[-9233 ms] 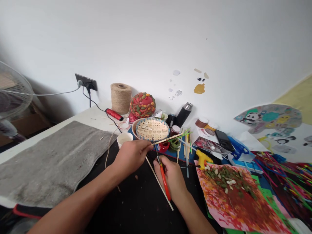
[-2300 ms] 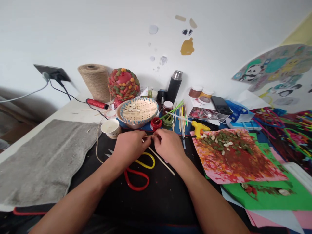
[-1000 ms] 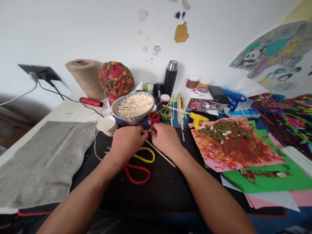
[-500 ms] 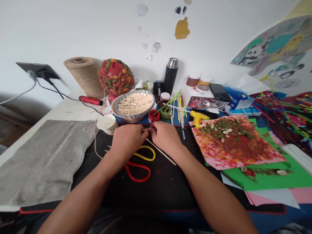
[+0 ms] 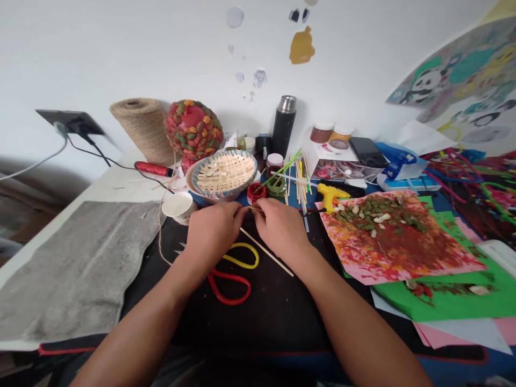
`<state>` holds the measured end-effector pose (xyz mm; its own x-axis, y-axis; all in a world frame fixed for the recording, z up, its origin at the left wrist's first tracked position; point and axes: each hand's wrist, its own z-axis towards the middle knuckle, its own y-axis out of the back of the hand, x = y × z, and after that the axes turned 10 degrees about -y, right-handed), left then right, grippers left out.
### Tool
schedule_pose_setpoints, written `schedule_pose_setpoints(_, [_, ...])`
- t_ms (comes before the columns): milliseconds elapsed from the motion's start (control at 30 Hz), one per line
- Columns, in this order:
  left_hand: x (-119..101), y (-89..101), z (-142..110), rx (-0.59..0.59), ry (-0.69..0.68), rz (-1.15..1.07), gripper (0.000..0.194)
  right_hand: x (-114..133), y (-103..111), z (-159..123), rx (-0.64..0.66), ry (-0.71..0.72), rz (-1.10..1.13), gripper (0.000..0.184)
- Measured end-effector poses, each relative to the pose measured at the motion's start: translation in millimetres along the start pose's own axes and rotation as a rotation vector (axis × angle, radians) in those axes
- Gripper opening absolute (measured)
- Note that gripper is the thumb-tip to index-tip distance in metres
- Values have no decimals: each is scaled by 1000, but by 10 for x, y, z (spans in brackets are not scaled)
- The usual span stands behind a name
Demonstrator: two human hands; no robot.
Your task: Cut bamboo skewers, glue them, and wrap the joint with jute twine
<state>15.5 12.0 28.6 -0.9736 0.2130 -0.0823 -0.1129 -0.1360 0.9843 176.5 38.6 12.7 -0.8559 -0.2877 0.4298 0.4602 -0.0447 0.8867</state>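
Observation:
My left hand (image 5: 214, 226) and my right hand (image 5: 278, 223) meet above the black mat (image 5: 258, 322), fingertips pinched and almost touching. Between them runs a short, thin brownish strand (image 5: 250, 208) that looks like twine; most of it is hidden by the fingers. A pale wooden stick (image 5: 268, 252) slants below my hands, its upper end close to the fingers. Scissors with red and yellow handles (image 5: 229, 287) lie under my left wrist, which covers part of their blades. Loose twine (image 5: 160, 236) trails down past the paper cup (image 5: 178, 205) and passes beneath my left forearm.
Behind my hands stand a woven basket (image 5: 224, 173), red paint jar (image 5: 256, 192), green paint jar (image 5: 276, 187) and black flask (image 5: 284, 126). A twine spool (image 5: 142, 129) is back left. Right are a yellow glue gun (image 5: 331, 196) and painted paper (image 5: 415, 252); left, a grey cloth (image 5: 76, 269).
My fingertips have drawn slightly apart, showing more of the strand between them. The whole view has shifted a little; the scissors and stick keep their places on the mat.

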Motion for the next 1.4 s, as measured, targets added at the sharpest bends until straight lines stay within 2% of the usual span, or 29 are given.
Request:
schedule_pose_setpoints(167, [117,-79,-64,-202,-34,-306,24,-99,33,-13,-54,77,296,13])
schedule_pose_setpoints(333, [199,-103,-86,-289,-89,-676,24,-115,43,-7,-61,141,528,16])
schedule_pose_setpoints(433, [206,-67,-81,-271,-106,-900,29,-99,43,-20,31,82,673,19])
schedule_pose_setpoints(567, [208,-56,-78,-171,-69,-1259,41,-53,67,-43,195,-10,938,26])
schedule_pose_setpoints(700, [232,-89,-79,-85,-49,-1626,41,-36,116,-35,203,-70,1131,28])
schedule_pose_setpoints(767, [246,-94,-80,-102,-41,-1729,38,-49,121,-19,173,-100,1135,27])
schedule_pose_setpoints(867, [267,-80,-82,-148,-35,-1781,28,-56,88,-12,172,-110,1028,23])
schedule_pose_setpoints(1000, [307,-49,-87,-230,-74,-1797,29,-6,35,-62,206,-53,833,20])
schedule_pose_setpoints(1167, [341,-20,-83,-312,-106,-1858,23,38,14,-101,170,-16,649,23])
schedule_pose_setpoints(1400, [349,95,-80,-411,-60,-1927,33,76,-86,-71,172,79,474,21])
